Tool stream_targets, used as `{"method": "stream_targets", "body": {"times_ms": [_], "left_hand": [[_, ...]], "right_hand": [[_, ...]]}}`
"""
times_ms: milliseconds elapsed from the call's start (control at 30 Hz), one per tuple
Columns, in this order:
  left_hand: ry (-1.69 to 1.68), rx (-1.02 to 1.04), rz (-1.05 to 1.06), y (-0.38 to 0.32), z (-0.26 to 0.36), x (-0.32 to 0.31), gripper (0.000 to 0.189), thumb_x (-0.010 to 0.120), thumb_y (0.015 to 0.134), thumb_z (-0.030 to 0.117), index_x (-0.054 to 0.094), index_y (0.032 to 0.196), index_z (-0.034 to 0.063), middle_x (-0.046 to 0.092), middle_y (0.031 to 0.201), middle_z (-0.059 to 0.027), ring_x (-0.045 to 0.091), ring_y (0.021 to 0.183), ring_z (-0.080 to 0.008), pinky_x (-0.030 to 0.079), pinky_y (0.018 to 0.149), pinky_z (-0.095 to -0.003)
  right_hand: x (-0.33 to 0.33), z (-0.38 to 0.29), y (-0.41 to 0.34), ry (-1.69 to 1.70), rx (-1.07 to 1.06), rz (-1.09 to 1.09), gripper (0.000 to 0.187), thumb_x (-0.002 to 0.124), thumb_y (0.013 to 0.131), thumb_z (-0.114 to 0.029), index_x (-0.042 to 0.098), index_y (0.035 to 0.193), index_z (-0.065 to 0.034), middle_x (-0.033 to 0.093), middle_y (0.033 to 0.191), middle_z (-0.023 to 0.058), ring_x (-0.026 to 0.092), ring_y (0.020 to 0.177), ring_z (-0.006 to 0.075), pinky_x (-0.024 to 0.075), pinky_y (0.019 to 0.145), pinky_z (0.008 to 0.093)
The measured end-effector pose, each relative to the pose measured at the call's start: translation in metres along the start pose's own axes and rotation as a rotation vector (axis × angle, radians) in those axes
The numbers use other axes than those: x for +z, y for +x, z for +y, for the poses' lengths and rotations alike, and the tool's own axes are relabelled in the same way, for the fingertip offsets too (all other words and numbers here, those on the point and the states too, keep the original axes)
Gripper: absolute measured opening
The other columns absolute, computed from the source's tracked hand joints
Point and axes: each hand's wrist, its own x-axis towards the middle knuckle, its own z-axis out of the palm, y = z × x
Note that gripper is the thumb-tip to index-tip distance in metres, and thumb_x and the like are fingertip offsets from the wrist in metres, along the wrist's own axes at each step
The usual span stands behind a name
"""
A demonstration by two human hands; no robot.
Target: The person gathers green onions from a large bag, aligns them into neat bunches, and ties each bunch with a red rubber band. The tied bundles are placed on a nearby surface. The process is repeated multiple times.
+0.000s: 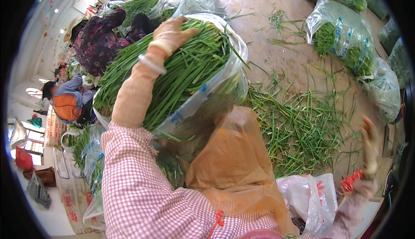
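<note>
My left hand (173,35), in a tan glove with worn bare-looking fingertips, lies with spread fingers on top of a big heap of long green stalks (181,73), which look like garlic chives or garlic shoots. The heap fills an open clear plastic bag (194,104) with blue print, before my orange plastic apron (233,158). Far off to the right, my right hand (369,141) is raised and blurred, fingers apart, holding nothing that shows. Near its wrist is a bunch of red ties (351,181).
Loose stalks (301,125) litter the floor right of the bag. Packed bags of greens (348,41) line the far right. A white woven sack (311,200) lies beside my apron. A person in dark floral clothes (97,41) and another person (69,99) are at the left.
</note>
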Motion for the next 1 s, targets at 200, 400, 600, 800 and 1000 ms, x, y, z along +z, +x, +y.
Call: {"method": "stream_targets", "body": {"times_ms": [200,400,600,800,1000], "left_hand": [[0.195,-0.121,-0.467,0.058,-0.005,0.042,0.105,0.069,0.067,0.084,0.065,0.125,-0.0031,0.066,0.127,-0.0227,0.062,0.123,-0.0347,0.045,0.103,-0.0426],[-0.021,0.053,-0.372,0.057,-0.025,0.059,0.094,0.081,0.068,0.068,0.056,0.128,-0.0003,0.069,0.117,-0.0204,0.066,0.109,-0.0381,0.049,0.096,-0.0407],[-0.363,0.018,-0.535,0.088,-0.055,0.055,0.083,0.093,0.069,0.033,0.052,0.132,-0.0014,0.068,0.113,-0.0186,0.066,0.102,-0.0253,0.053,0.088,-0.0351],[-0.513,-0.092,-0.744,0.11,-0.067,0.06,0.083,0.089,0.072,0.023,0.05,0.139,-0.007,0.067,0.119,-0.0176,0.067,0.101,-0.0234,0.055,0.09,-0.0337],[-0.972,-0.207,-0.601,0.103,-0.096,0.035,0.067,0.083,0.076,0.014,0.055,0.133,-0.0044,0.069,0.106,-0.015,0.07,0.088,-0.0204,0.058,0.08,-0.0317]], "right_hand": [[0.273,-0.179,0.106,0.246,-0.582,-0.308,0.031,0.072,0.092,-0.014,0.07,0.122,-0.0059,0.075,0.107,0.0105,0.07,0.097,0.0173,0.0544,0.088,0.0316],[0.377,-0.244,0.145,0.532,-0.523,-0.27,0.02,0.07,0.095,-0.011,0.073,0.113,-0.0026,0.075,0.105,0.0101,0.07,0.098,0.0167,0.0535,0.09,0.0305],[0.405,-0.235,0.175,0.66,-0.474,-0.131,0.018,0.07,0.095,-0.01,0.074,0.11,-0.0029,0.076,0.101,0.0087,0.069,0.095,0.0144,0.0535,0.086,0.029],[0.399,-0.21,0.18,0.626,-0.431,-0.115,0.017,0.069,0.096,-0.009,0.073,0.111,-0.0037,0.075,0.101,0.0073,0.067,0.091,0.0145,0.0526,0.085,0.0285],[0.367,-0.217,0.18,0.741,-0.321,-0.027,0.016,0.065,0.097,-0.007,0.073,0.111,-0.003,0.075,0.1,0.0064,0.067,0.091,0.0138,0.052,0.085,0.0272]]}}
